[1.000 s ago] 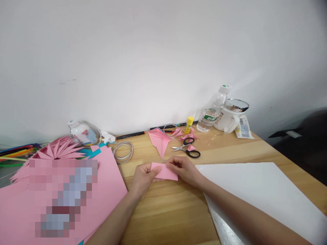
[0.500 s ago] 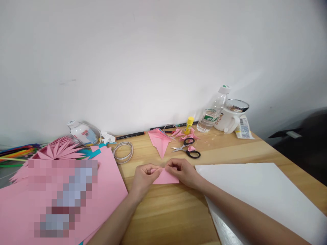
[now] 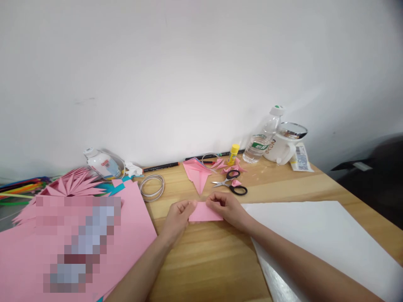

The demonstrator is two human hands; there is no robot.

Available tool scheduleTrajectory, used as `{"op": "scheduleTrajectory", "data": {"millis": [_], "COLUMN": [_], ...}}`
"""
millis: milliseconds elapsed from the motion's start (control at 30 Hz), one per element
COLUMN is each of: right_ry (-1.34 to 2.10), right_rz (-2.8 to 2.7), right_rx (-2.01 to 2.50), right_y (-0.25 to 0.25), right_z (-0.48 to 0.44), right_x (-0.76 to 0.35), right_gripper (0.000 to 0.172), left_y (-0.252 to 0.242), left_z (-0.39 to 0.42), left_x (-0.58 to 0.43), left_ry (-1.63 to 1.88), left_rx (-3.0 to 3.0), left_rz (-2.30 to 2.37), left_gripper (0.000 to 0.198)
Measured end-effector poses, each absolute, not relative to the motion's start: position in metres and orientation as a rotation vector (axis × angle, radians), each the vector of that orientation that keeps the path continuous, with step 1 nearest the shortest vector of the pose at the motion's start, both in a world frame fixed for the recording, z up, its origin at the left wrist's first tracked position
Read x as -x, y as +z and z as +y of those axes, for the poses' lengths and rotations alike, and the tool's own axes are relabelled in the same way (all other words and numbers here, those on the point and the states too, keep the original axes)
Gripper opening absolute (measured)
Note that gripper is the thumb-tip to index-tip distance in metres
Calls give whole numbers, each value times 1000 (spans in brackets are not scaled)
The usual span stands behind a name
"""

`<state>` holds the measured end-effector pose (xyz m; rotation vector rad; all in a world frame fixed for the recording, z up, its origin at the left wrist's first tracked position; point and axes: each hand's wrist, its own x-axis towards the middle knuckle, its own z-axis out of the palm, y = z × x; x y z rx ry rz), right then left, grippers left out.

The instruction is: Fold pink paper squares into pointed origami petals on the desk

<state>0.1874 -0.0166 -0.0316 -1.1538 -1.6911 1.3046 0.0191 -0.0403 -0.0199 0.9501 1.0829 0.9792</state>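
A small pink paper rectangle (image 3: 205,212) is held by its upper edge between both hands, over the wooden table (image 3: 201,260). My left hand (image 3: 179,214) pinches its left end, thumb on the near face. At the right end, my right hand (image 3: 227,209) grips the same paper with thumb and bent fingers. Just beyond the hands lies a folded pink paper piece (image 3: 199,175) with a point facing me. Black-handled scissors (image 3: 231,182) rest open to its right, beside small pink folded pieces (image 3: 241,166) and a yellow glue stick (image 3: 233,154).
Large pink sheets (image 3: 135,226) and a pink fan-folded shape (image 3: 74,184) cover the left side. A white sheet (image 3: 324,235) lies at right. Along the wall stand a white bottle (image 3: 102,163), a water bottle (image 3: 260,138) and a white mug (image 3: 280,149). A tape ring (image 3: 152,187) lies left.
Both hands have moved slightly away from me with the pink paper. My left thumb has shifted to the paper's upper left corner, and the hands are a little farther apart.
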Motion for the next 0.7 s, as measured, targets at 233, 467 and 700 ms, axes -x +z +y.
{"op": "scheduleTrajectory", "data": {"millis": [233, 467, 700], "right_ry": [1353, 1362, 1294], "right_rz": [-1655, -1504, -1401], "right_rx": [1182, 1246, 1084], "right_y": [-32, -39, -29], "right_z": [-16, -13, -17], "right_x": [-186, -185, -185], "right_gripper": [15, 20, 19], "left_y": [-27, -27, -23], "left_z": [-40, -38, -35], "left_x": [-14, -13, -13], "left_ry": [1007, 1098, 1185], "left_rx": [-1101, -1040, -820], "left_rz": [1248, 1229, 1192], "left_gripper": [33, 30, 31]}}
